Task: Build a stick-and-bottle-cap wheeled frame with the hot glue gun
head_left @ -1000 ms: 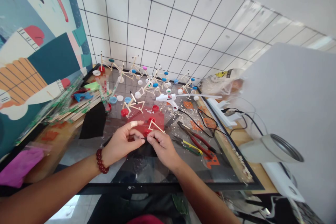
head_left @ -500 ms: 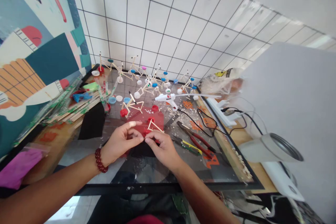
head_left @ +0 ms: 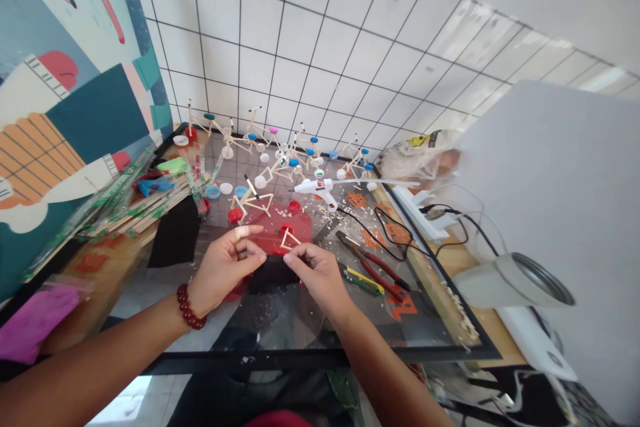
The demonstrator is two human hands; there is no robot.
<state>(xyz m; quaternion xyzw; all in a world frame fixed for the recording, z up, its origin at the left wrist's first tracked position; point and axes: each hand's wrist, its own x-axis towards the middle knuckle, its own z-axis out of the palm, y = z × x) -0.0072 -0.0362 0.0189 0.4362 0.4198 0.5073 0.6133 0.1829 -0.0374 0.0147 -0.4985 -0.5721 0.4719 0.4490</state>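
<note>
My left hand (head_left: pixel 225 267) is over the front of the red sheet (head_left: pixel 265 233), thumb and index finger pressed together; what they pinch, if anything, is too small to make out. Close to its right, my right hand (head_left: pixel 317 277) also has thumb and finger pinched, with nothing I can name between them. A gap separates the fingertips. Just beyond them is a small frame of wooden sticks (head_left: pixel 289 238) by a red bottle cap (head_left: pixel 287 229). Under the hands lies a black piece (head_left: pixel 273 275). A stick figure with a black-tipped stick (head_left: pixel 257 203) stands behind my left hand.
A white glue gun (head_left: pixel 320 189) lies behind the hands, its cord running right. Pliers (head_left: pixel 375 267) and a yellow-green cutter (head_left: pixel 363 279) lie at right. Several stick figures with caps line the back. Wrapped sticks (head_left: pixel 145 207) and black cloth (head_left: pixel 175 232) are at left.
My hands have drawn apart, the left moving slightly left and the right slightly right, so their fingertips no longer meet. More of the stick frame shows.
</note>
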